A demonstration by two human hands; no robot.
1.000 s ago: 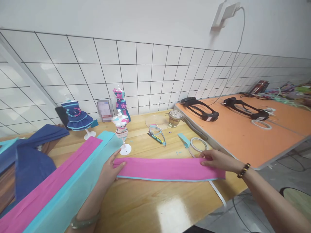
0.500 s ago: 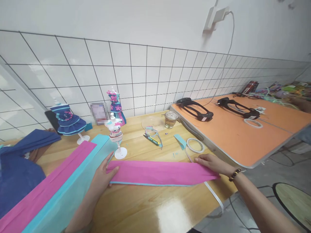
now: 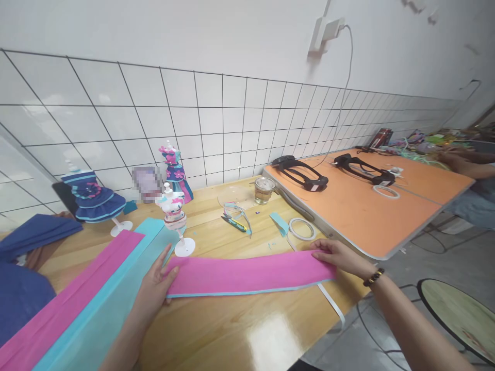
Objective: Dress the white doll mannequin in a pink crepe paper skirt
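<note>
Along the far side I see a plain white wall (image 3: 216, 31), with white tiles (image 3: 232, 118) in a dark grid below. At the far right, a white wall socket (image 3: 317, 38) has a pale cord (image 3: 350, 77) dropping toward an orange-topped table (image 3: 348, 216). To its left I have a wooden table (image 3: 216, 330), bright glare (image 3: 274, 337) on its near part. Near right, I make out grey floor (image 3: 398, 272) and a round stool (image 3: 460, 314).

A long pink cloth strip (image 3: 247, 275), edged in light blue along its near side, runs left to right over the near part of the counter (image 3: 209, 335), pinched at both ends and bowing gently.
</note>
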